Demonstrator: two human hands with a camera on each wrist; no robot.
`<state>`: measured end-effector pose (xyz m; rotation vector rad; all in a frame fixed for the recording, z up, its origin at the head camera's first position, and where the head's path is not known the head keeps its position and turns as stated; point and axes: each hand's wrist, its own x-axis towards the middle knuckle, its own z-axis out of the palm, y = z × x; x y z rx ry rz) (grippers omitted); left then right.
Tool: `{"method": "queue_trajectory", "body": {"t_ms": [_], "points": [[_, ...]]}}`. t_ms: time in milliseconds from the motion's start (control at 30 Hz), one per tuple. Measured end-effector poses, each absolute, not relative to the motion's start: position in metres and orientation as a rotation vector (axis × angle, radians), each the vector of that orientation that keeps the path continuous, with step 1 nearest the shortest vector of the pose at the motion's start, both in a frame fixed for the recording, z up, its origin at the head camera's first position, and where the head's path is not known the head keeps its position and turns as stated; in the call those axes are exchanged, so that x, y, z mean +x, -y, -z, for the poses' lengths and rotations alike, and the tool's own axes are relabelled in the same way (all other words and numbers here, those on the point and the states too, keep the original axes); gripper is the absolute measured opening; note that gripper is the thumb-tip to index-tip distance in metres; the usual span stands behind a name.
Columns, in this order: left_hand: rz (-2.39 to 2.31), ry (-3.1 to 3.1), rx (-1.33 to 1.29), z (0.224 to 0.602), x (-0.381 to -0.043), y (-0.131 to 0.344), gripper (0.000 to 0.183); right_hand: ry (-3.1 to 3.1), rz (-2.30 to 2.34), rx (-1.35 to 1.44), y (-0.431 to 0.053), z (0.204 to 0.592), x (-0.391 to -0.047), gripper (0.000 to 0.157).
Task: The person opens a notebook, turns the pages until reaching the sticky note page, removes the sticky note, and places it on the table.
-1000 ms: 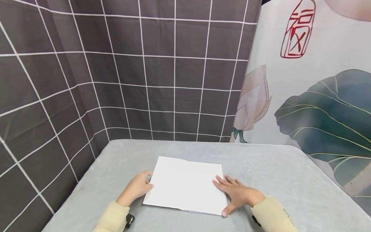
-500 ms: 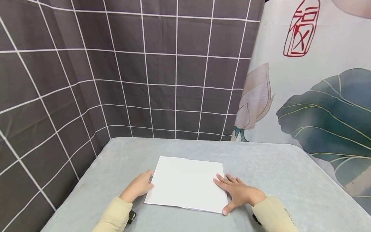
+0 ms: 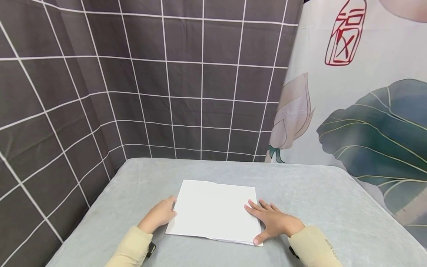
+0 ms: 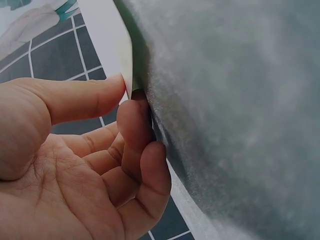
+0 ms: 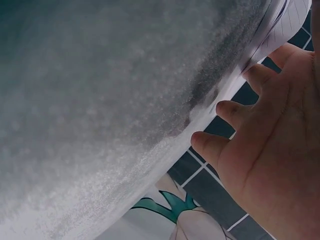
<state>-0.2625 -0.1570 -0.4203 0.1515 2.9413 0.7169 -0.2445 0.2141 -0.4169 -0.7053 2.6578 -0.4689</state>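
An open notebook (image 3: 213, 211) lies on the grey cloth, its pages looking white from above. Lined pages (image 5: 287, 27) show at its edge in the right wrist view, and a green underside appears in the left wrist view. My left hand (image 3: 158, 215) pinches the notebook's left edge, thumb above and fingertips beneath, as the left wrist view shows (image 4: 85, 155). On the right page rests my right hand (image 3: 275, 222), fingers spread and thumb near the lower right corner. Its palm (image 5: 275, 135) fills the right side of the right wrist view.
The grey cloth-covered table (image 3: 317, 196) extends around the notebook. Behind it and to the left hangs a dark curtain (image 3: 186, 81) with white grid lines. A pale curtain with a lotus print (image 3: 373, 133) hangs on the right.
The left thumb and fingers have closed slightly on the notebook's left edge. The right thumb has shifted a little inward from the lower right corner. The notebook lies nearly where it was.
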Motion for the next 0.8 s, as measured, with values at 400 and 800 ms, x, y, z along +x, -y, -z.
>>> {"method": "queue_trajectory", "body": {"t_ms": [400, 800], "points": [[-0.704, -2.936, 0.163, 0.416, -0.259, 0.157, 0.04, -2.662, 0.427, -0.755, -0.214, 0.414, -0.244, 0.115], [-0.348, -3.299, 0.496, 0.399, -0.246, 0.135, 0.024, -2.699, 0.441, -0.722, -0.212, 0.416, -0.241, 0.105]]}}
